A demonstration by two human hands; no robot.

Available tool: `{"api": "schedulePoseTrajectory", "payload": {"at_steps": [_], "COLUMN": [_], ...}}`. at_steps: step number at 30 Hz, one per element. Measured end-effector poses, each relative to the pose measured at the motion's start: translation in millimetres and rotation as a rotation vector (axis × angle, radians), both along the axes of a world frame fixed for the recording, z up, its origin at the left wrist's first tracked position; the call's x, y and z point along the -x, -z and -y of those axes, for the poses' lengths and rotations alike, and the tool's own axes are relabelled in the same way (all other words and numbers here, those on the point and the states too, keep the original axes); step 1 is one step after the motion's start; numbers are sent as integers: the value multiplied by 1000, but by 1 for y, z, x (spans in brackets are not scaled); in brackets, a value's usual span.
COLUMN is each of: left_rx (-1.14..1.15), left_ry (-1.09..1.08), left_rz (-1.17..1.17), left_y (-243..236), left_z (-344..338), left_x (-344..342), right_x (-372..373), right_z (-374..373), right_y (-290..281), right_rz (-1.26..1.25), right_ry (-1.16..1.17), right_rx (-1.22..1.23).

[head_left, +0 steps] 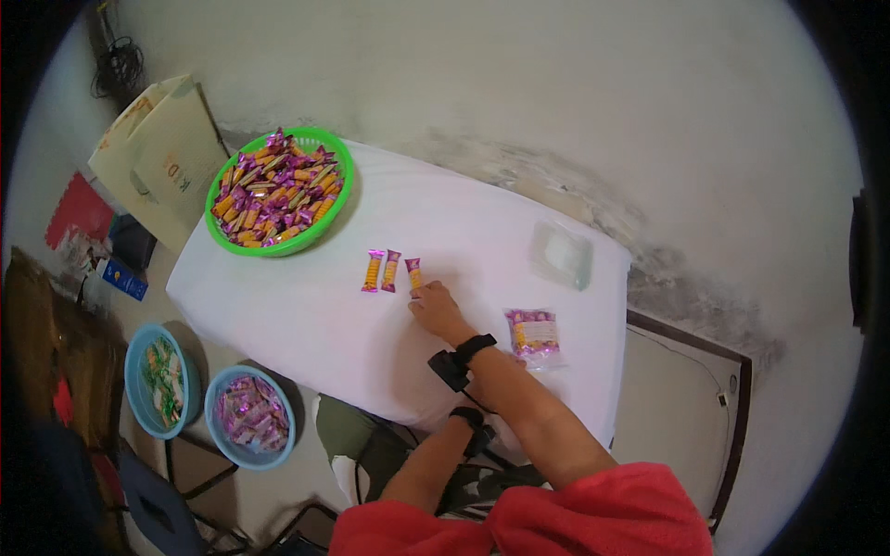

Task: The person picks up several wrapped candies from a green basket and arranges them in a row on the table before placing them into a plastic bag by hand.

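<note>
My right hand (438, 311) reaches over the table, its fingers closed on the lower end of a small wrapped biscuit stick (413, 269). Just left of it, two more wrapped sticks with purple ends and yellow middles, the nearer one (391, 271) and the outer one (373, 270), lie side by side. My left hand (503, 434) is low at the table's front edge, crossing beneath my right forearm, which hides most of it. A clear bag of the purple sticks (533, 335) rests right of my right forearm.
A green basket (345, 185) heaped with wrapped sticks stands at the table's far left. A clear plastic tray (564, 255) lies at the far right. Two blue basins, one with green-and-white packets (139, 380), one with purple wrappers (211, 422), sit lower left. A wall borders the white-covered table (287, 306).
</note>
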State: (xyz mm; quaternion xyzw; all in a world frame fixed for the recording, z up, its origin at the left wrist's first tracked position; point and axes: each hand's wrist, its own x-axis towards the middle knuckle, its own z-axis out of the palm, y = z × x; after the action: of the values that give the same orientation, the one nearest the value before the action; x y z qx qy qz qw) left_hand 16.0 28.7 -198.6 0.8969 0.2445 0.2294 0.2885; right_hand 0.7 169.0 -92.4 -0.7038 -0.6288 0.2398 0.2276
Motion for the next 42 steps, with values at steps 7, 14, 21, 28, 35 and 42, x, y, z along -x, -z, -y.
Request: {"api": "schedulePoseTrajectory", "payload": {"at_steps": [7, 14, 21, 28, 35, 42], "left_rx": [6, -168, -203, -180, -228, -262], "left_ry": [-103, -139, -162, -180, -176, -131], "left_rz": [-47, 227, 250, 212, 295, 272], "left_y": [-21, -70, -73, -72, -74, -67], "left_z": [-13, -14, -11, -11, -13, -17], "left_x": [30, 27, 27, 28, 29, 31], "right_x": [-62, -117, -100, -97, -103, -104], "right_z": [97, 276, 293, 260, 233, 214], "right_y": [-40, -44, -4, -1, 20, 33], "right_rz": [-383, -437, -401, -303, -311, -428], "right_ry": [18, 352, 440, 484, 492, 555], "right_rx": [-225, -233, -272, -354, -365, -338]}}
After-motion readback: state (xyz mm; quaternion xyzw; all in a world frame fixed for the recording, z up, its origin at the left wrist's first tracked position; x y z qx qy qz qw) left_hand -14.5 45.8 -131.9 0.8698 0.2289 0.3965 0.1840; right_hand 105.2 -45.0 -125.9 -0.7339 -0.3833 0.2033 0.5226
